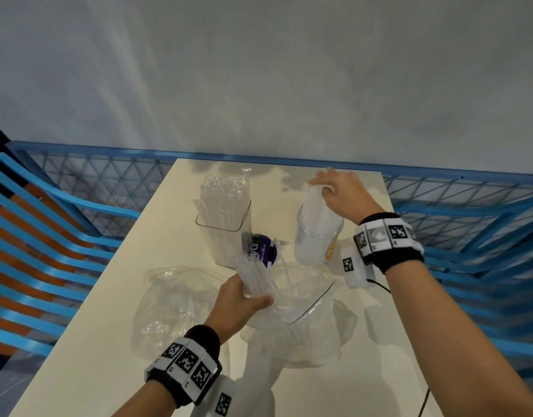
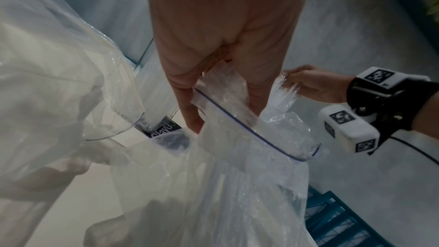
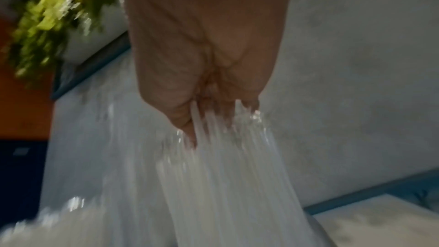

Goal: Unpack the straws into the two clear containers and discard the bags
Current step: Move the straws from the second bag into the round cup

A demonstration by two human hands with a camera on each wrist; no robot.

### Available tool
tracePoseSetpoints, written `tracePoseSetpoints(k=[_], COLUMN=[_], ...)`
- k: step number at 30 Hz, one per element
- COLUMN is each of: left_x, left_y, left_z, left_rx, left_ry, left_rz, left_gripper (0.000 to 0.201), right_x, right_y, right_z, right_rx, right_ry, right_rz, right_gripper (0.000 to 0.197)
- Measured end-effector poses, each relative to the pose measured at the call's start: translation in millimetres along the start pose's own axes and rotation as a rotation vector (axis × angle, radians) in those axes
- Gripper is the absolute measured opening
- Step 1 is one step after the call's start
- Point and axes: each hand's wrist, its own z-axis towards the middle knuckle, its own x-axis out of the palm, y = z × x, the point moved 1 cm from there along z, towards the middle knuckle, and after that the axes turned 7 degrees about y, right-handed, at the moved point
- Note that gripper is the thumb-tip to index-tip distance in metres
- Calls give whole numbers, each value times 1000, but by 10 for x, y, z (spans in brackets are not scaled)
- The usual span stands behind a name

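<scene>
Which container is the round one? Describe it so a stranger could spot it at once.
On the cream table, look at the far right, beside the blue railing. The round container stands there, straws upright in it under the right hand. Its neighbour, the square container, has flat sides.

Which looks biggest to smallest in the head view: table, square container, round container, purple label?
1. table
2. square container and round container: these look alike, and clear walls blur their edges, so unranked
3. purple label, partly hidden by straws
</scene>
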Motion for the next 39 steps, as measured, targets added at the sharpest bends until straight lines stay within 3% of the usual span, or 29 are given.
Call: tracePoseSetpoints(k=[3,6,8,10,12,14,17,19,23,27,29,32,34,35,37,39], left_x=[-8,-5,-11,-28,-50,-64,-73,-73,-62,-38,-30,-51,-70,-79,-85,-71], left_y=[0,-5,5,22,36,39,35,33,39,25,13,24,40,44,46,30], left_z=[-11,-36,-47,-60,-80,-96,-108,-104,-93,-85,-72,-34,-14,-13,-9,-2], left_rx=[-4,-10,-10,-10,-13,-15,-19,-22,-34,-30,-27,-17,-1,5,11,9], left_ry=[9,13,14,6,-10,-23,-33,-29,-15,-4,5,0,-4,-6,-3,10], left_rz=[-11,-22,-14,2,4,-4,-15,-14,-12,-17,-18,-6,-6,-7,-30,-61], left_gripper=[36,36,36,35,34,33,33,34,38,37,38,39,37,36,37,41], right_x=[-110,60,268,397,463,458,349,265,141,275,324,125,7,3,144,430], right_y=[-13,96,125,148,116,74,61,50,45,189,247,416,509,534,532,516], right_z=[-130,-144,-46,38,92,127,116,87,104,130,106,-81,-323,-457,-707,-929], right_rx=[92,317,387,387,356,252,11,-70,-52,-38,8,29,-53,-85,-25,86], right_ry=[-168,-37,-13,-134,-270,-312,-206,-125,-54,165,205,-50,-278,-312,-166,168], right_rz=[189,125,107,132,202,277,300,313,154,-195,-330,-263,-30,134,355,395], right_gripper=[47,80,99,91,65,47,33,36,80,78,81,80,59,46,36,64])
